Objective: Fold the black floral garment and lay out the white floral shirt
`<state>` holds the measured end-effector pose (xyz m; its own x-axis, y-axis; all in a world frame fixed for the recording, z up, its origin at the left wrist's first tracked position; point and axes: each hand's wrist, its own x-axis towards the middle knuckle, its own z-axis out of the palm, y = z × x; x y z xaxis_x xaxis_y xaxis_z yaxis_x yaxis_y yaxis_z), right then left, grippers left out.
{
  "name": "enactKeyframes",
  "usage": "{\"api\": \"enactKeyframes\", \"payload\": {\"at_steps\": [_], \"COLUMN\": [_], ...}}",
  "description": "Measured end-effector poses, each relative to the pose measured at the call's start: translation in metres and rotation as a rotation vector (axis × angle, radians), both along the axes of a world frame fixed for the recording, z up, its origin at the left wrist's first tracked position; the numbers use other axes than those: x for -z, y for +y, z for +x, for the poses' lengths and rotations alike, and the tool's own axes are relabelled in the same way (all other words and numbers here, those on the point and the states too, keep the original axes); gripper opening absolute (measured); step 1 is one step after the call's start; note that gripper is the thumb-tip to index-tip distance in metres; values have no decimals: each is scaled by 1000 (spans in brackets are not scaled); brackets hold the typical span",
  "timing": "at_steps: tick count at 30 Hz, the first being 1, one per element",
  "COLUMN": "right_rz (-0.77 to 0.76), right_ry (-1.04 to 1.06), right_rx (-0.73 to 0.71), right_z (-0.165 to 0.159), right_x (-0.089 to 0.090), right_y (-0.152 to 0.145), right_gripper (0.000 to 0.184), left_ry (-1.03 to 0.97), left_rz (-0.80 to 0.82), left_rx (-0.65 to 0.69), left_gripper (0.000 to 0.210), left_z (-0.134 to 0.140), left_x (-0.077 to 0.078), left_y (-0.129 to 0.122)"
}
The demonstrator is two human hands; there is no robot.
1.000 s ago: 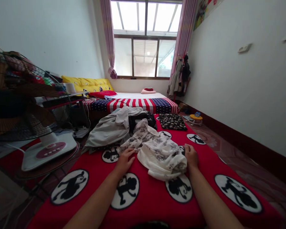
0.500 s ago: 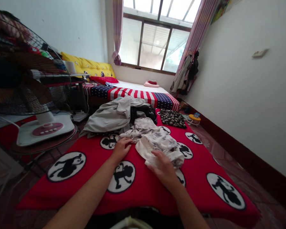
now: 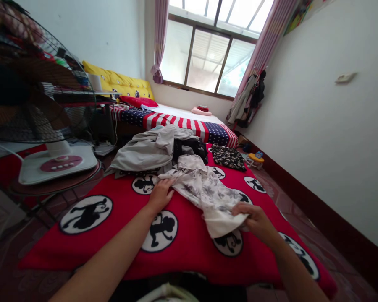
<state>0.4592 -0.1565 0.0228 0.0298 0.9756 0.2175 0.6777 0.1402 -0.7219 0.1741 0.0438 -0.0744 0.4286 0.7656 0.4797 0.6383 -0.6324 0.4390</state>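
A white garment with a grey floral print (image 3: 204, 184) lies crumpled and partly spread on the red cover (image 3: 189, 256), which has black figures in white circles. My right hand (image 3: 255, 220) is closed on its plain white lower edge, at the near right. On the far left side of the garment, my left hand (image 3: 160, 196) has its fingers curled over the cloth, thumb a little apart. Beyond the garment sits a heap of grey and black clothes (image 3: 148, 149). A dark patterned folded cloth (image 3: 228, 157) lies flat at the far right of the cover.
A standing fan (image 3: 58, 161) rests on a round stool (image 3: 55, 180) at the left. Behind the cover is a bed with a stars-and-stripes spread (image 3: 176, 122). Clothes (image 3: 248, 98) hang by the right wall, near a small yellow stool (image 3: 256, 158).
My right hand has moved right, pulling the garment's white edge out and spreading the floral cloth. My left hand has stayed almost in place at the garment's left side.
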Motion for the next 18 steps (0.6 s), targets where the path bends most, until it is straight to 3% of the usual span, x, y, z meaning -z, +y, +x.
{"api": "enactKeyframes", "payload": {"at_steps": [2,5,8,10,12,16,18], "right_rz": [76,180,277,356,389,350,263], "right_ry": [133,355,391,228,29,-287,-438], "right_rx": [195,626,954,949,792,450,387], "right_z": [37,81,93,80,54,6,-3], "right_x": [-7,-1,14,20,21,17,20], "right_y": [-13,-23,-23,-19,-10,27,50], "right_gripper": [11,14,29,37,37,42,54], "left_ry": [51,65,54,57,65,79,83], "left_rz": [20,39,55,63,65,53,49], "left_rx": [-1,1,-3,7,10,-10,-16], "left_gripper": [37,25,20,17,15,13,12], "left_z": [1,0,-1,-2,-2,-2,-4], "left_x": [-4,-9,-12,-12,-12,-14,-17], "left_y": [-3,-8,-12,-15,-16,-17,-21]}}
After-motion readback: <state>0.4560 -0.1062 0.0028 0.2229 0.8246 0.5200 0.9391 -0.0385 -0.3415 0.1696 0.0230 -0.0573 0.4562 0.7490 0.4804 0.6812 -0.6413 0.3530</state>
